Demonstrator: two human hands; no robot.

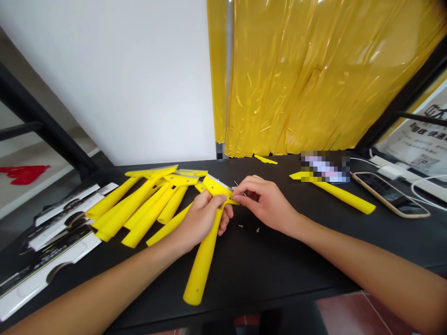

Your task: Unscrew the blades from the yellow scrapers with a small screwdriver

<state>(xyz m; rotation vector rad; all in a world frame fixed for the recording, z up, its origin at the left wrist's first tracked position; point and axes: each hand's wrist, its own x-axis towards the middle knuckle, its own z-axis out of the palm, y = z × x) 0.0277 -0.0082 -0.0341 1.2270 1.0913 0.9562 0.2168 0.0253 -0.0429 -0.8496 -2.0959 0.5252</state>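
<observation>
Head view: the left hand (200,221) is closed around the neck of a yellow scraper (204,263), whose handle points toward the wearer. The right hand (267,200) is nearly shut, its fingertips (237,197) pinching a thin metal pin (236,184) at the scraper's head. Two screws (257,230) lie just below on the black tabletop (265,274). More scrapers (146,209) are heaped at left beside white packaging cards (59,237); a single scraper (344,197) and a phone (387,193) lie at right.

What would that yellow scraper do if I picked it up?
The yellow plastic scraper probably feels stiff: its long handle juts straight from the left hand, not drooping. It is likely light for its size. Its rounded handle might roll slightly, but the wide head should stop it.
</observation>
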